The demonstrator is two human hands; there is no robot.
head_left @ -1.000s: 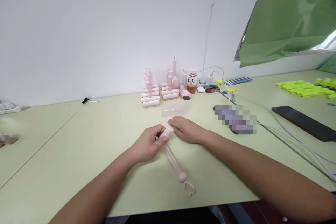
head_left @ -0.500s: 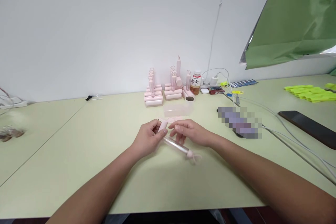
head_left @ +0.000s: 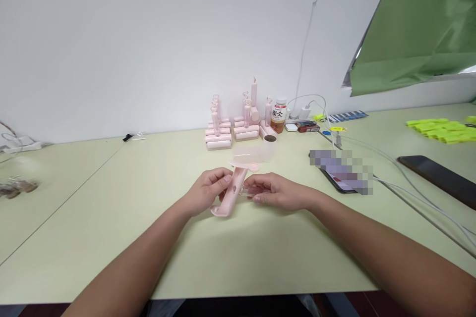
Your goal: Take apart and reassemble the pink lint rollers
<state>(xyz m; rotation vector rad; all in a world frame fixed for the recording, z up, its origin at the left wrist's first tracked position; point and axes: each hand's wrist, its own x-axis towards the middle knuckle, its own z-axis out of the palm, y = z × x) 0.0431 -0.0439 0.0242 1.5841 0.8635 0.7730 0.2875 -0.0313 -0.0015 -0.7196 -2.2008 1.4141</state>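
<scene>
My left hand (head_left: 208, 189) is closed on a pink lint roller frame (head_left: 231, 195), a long hollow piece with a small hole midway and curved ends. It is tilted, its inner side toward me. My right hand (head_left: 277, 190) grips a clear tubular handle (head_left: 255, 190), one end of which meets the frame near the hole; whether it is joined there I cannot tell. Beyond my hands lie a clear plastic cover (head_left: 247, 154) and a pink round cap (head_left: 254, 167). Beside them a white paper roll (head_left: 269, 149) stands upright, its brown core showing.
Several pink lint rollers (head_left: 218, 137) are stacked by the wall, handles upright. Right of them stands a pill bottle (head_left: 278, 116) near chargers and cables. A phone with a blurred screen (head_left: 340, 176), a dark phone (head_left: 439, 178) and yellow strips (head_left: 442, 130) lie to the right.
The pink frame has been turned so its hollow side and hole face me. My right hand, loosely apart before, is now closed on the clear handle, which no longer sticks out toward the lower right.
</scene>
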